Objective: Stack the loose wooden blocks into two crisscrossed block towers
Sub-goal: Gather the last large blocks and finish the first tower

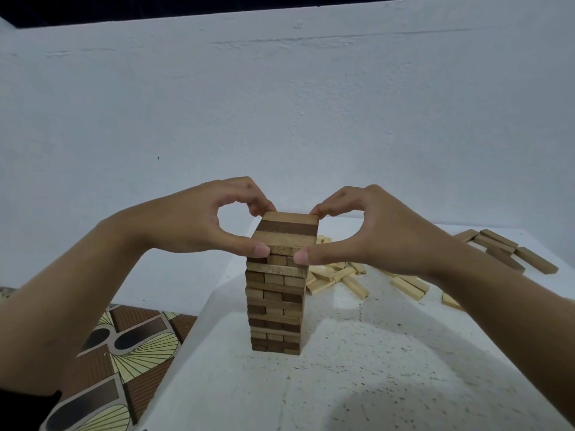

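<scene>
A tall crisscrossed block tower (275, 306) of light and dark wooden blocks stands on the white table (357, 374). Its top layer (287, 228) has a dark block between two light ones. My left hand (199, 219) pinches that top layer from the left, thumb on the near edge and fingers on the far corner. My right hand (370, 228) mirrors it on the right side. Behind the tower lie several pale loose blocks (348, 278). Several darker loose blocks (507, 250) lie at the far right.
The table's left edge runs diagonally close to the tower, with a patterned brown and yellow floor (124, 353) below it. A white wall (280, 104) rises right behind the table. Speckled table surface extends in front of the tower.
</scene>
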The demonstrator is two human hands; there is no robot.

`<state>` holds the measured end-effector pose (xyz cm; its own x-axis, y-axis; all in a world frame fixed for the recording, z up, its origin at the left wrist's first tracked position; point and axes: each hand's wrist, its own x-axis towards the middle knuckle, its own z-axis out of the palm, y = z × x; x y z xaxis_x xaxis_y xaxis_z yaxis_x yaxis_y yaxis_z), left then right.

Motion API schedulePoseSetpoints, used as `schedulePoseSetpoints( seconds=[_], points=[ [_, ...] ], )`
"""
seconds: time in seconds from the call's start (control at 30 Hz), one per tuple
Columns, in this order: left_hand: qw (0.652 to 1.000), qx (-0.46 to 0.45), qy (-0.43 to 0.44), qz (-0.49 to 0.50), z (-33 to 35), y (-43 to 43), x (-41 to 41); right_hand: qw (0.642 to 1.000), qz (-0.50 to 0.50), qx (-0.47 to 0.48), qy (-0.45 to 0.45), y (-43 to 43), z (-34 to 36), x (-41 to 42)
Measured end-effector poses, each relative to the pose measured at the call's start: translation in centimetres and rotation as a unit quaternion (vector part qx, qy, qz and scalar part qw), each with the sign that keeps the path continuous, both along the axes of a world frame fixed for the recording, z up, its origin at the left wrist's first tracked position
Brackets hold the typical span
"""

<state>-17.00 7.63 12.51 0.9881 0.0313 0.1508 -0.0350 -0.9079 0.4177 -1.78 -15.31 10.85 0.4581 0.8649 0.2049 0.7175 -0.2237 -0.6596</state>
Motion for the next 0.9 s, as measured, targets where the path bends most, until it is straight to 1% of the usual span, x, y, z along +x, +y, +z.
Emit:
schedulePoseSetpoints(
  seconds=[0.6, 0.9],
  points=[
    [1.000, -0.015, -0.013, -0.007, -0.35, 0.26, -0.21, 1.000, -0.013, 0.002, -0.022, -0.05, 0.24, -0.66],
    [0.999, -0.022, -0.027, 0.006, -0.41, 0.37, -0.45, 1.000, -0.011, 0.020, -0.020, -0.36, -0.09, -0.48]
  ],
)
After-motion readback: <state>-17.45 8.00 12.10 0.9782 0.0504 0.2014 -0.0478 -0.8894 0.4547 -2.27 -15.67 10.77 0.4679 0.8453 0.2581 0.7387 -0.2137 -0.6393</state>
